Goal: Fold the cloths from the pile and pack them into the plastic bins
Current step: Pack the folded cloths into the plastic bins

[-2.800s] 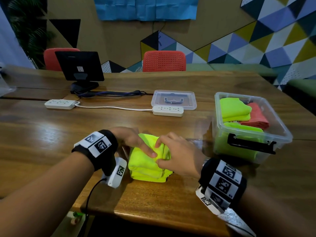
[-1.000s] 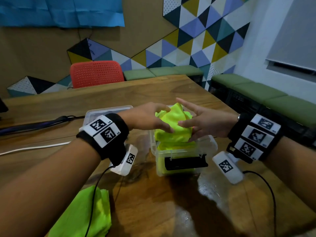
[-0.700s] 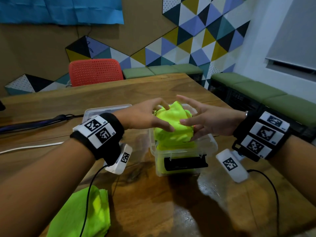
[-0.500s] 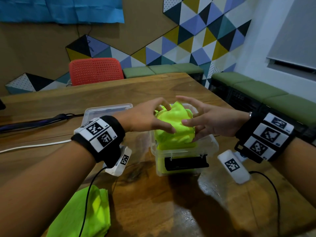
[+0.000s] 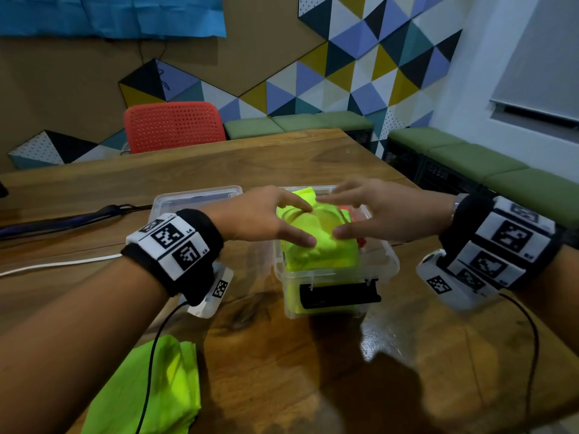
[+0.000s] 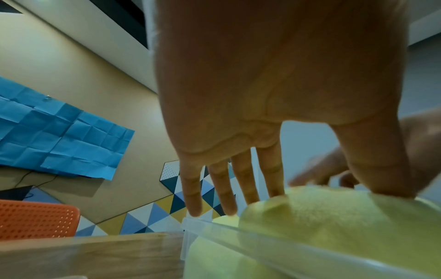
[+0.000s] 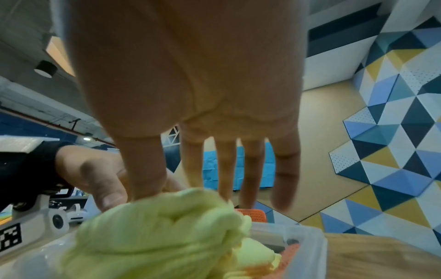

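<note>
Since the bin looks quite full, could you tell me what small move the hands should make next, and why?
Probably press down: both the left hand and right hand rest with straight fingers on the folded yellow-green cloth, which bulges above the clear plastic bin's rim.

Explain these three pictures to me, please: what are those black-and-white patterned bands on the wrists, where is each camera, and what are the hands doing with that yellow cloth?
No robot here: a person works bare-handed. The patterned wristbands carry small cameras; one picture comes from the head, two look along each palm. On the wooden table stands a clear plastic bin already stuffed with cloths. The left hand and right hand press a folded yellow-green cloth down into it with straightish fingers, thumbs on top. Another green cloth waits near the table's front edge, and the bin's lid lies behind.
</note>
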Demonstrator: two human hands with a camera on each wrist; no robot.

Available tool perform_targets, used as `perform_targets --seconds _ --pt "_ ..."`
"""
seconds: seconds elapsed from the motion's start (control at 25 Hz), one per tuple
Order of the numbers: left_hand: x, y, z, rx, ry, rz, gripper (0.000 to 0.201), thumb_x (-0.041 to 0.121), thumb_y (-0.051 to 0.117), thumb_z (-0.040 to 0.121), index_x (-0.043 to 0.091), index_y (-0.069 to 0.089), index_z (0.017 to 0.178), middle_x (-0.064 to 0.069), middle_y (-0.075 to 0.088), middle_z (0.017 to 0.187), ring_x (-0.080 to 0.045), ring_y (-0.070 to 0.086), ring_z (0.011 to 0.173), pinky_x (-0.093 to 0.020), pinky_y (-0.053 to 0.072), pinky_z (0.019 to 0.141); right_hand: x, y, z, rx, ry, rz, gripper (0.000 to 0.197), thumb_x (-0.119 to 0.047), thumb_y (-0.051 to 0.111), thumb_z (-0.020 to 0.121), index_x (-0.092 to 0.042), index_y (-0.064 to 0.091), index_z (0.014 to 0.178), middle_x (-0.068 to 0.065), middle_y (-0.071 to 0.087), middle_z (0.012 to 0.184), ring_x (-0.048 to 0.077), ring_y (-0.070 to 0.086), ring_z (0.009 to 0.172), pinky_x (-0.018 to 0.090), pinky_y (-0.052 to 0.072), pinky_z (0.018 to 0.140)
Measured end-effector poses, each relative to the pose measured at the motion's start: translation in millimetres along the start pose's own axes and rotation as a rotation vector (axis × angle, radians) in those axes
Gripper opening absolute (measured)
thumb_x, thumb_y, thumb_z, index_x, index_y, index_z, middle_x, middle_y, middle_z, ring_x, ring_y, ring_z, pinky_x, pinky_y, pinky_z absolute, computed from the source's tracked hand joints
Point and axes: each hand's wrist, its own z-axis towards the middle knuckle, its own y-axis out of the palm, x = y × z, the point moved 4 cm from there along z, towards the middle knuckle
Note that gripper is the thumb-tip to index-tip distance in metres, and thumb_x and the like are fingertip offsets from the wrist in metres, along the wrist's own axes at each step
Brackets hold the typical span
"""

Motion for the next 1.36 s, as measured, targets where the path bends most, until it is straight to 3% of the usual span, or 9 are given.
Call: perform_targets --seconds 0.12,0.28,0.36,0.44,0.56,0.72,0.88,1.08,1.36 --pt "-3 4 -4 -0.075 -0.014 0.023 0.071 0.064 0.07 0.079 0.044 0.049 0.143 0.013 0.047 0.151 -0.01 0.043 0.137 -0.031 0.034 0.113 -1 8 3 -0.12 -0.01 -0.099 0.068 -0.056 0.058 0.091 -0.037 0.034 0.152 -0.009 0.032 0.156 0.014 0.038 0.138 0.034 0.033 0.113" --pt "-3 15 -4 -0.14 -0.052 0.204 0.077 0.063 0.064 0.085 0.042 0.035 0.153 0.007 0.037 0.158 -0.018 0.035 0.143 -0.03 0.028 0.111 -3 20 9 -0.117 0.019 -0.263 0.073 -0.068 0.055 0.085 -0.041 0.035 0.15 -0.01 0.035 0.15 0.013 0.035 0.136 0.054 0.037 0.107" --pt "-2 22 -1 -0.207 -0.069 0.332 0.079 0.065 0.058 0.088 0.039 0.027 0.156 0.007 0.032 0.16 -0.023 0.027 0.147 -0.043 0.02 0.12 -2 28 12 -0.128 0.029 -0.315 0.075 -0.074 0.053 0.082 -0.044 0.036 0.149 -0.011 0.037 0.146 0.013 0.035 0.135 0.059 0.035 0.104" --pt "-3 30 5 -0.256 -0.069 0.488 0.081 0.072 0.052 0.087 0.04 0.024 0.157 0.006 0.032 0.16 -0.027 0.019 0.149 -0.059 0.013 0.12 -1 34 16 -0.146 0.039 -0.344 0.076 -0.077 0.052 0.08 -0.045 0.037 0.148 -0.011 0.04 0.141 0.014 0.039 0.131 0.058 0.035 0.103" --pt "1 35 12 -0.208 -0.05 0.687 0.08 0.078 0.053 0.081 0.038 0.042 0.15 0.0 0.04 0.146 -0.029 0.027 0.138 -0.054 0.024 0.114 -2 40 18 -0.142 0.033 -0.398 0.075 -0.078 0.051 0.08 -0.046 0.039 0.146 -0.009 0.043 0.135 0.013 0.044 0.123 0.054 0.038 0.101" --pt "13 36 19 -0.181 0.008 0.714 0.071 0.071 0.065 0.079 0.021 0.064 0.131 0.001 0.059 0.123 -0.024 0.049 0.119 -0.044 0.042 0.101 -4 39 20 -0.136 0.028 -0.436 0.073 -0.076 0.053 0.081 -0.045 0.041 0.145 -0.007 0.047 0.13 0.015 0.044 0.12 0.049 0.039 0.098" --pt "10 29 26 -0.169 0.016 0.542 0.084 0.063 0.08 0.07 0.017 0.061 0.137 0.001 0.069 0.123 -0.021 0.063 0.113 -0.038 0.053 0.095 -4 37 29 -0.139 0.025 -0.423 0.074 -0.079 0.058 0.074 -0.046 0.049 0.139 -0.008 0.05 0.12 0.012 0.043 0.109 0.045 0.039 0.094" --pt "2 32 38 -0.218 0.015 0.537 0.089 0.069 0.081 0.062 0.019 0.065 0.132 0.002 0.074 0.112 -0.019 0.067 0.103 -0.04 0.057 0.089 -1 39 40 -0.153 0.04 -0.382 0.074 -0.082 0.063 0.066 -0.046 0.057 0.131 -0.01 0.051 0.11 0.007 0.035 0.095 0.04 0.038 0.087" --pt "1 38 49 -0.167 0.021 0.706 0.078 0.077 0.079 0.056 0.018 0.076 0.107 0.003 0.076 0.091 -0.02 0.07 0.082 -0.038 0.061 0.073 -2 43 43 -0.148 0.052 -0.365 0.074 -0.08 0.066 0.064 -0.045 0.061 0.129 -0.01 0.05 0.107 0.01 0.04 0.093 0.037 0.036 0.081"
